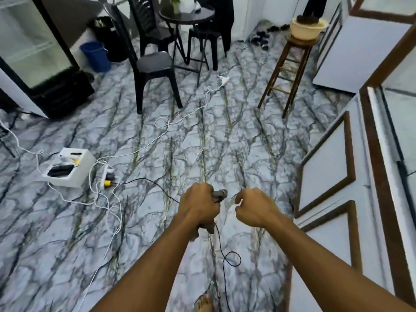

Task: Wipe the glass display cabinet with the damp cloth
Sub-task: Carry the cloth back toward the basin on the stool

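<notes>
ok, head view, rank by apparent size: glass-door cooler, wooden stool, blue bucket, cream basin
1. glass-door cooler
2. wooden stool
3. blue bucket and cream basin: look alike, not ranked

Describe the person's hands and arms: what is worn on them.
The left hand and right hand are bare: no gloves. The left forearm and right forearm are bare to the frame's edge, no sleeve in view. No watch or bracelet at either wrist.

No text, label, brand, number or sign can be read anywhere in this view.
</notes>
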The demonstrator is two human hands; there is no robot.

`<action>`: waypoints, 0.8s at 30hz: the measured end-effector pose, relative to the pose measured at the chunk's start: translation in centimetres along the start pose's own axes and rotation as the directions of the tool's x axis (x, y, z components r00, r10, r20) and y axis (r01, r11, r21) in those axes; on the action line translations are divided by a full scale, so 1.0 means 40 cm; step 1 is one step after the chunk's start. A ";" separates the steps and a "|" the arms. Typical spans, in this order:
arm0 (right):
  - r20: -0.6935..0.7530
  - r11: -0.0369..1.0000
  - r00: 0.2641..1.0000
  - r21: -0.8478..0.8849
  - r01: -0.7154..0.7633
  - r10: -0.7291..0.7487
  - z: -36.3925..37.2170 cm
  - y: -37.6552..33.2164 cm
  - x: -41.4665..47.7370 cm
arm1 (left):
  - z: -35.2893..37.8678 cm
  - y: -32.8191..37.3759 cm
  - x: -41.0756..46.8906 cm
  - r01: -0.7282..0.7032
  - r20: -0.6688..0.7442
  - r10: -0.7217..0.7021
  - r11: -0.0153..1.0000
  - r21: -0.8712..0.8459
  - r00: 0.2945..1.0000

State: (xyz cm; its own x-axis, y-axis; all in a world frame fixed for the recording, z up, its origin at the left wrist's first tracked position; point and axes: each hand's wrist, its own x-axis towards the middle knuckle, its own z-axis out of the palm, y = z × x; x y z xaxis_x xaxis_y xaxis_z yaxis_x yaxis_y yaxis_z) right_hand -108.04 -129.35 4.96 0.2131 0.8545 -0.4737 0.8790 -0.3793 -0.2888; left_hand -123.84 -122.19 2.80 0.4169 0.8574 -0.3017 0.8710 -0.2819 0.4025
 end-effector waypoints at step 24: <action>-0.170 0.961 0.957 0.193 -0.201 0.234 -0.847 0.481 0.883 | -0.329 0.683 1.188 -0.292 0.066 0.291 0.956 0.008 0.954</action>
State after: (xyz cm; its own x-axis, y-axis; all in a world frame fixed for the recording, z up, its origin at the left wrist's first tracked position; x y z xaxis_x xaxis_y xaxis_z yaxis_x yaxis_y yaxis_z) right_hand -69.15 -94.43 10.88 0.4819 0.7895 -0.3800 0.7194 -0.6042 -0.3428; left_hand -83.67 -83.49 10.81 0.6688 0.7076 -0.2280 0.7130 -0.5237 0.4663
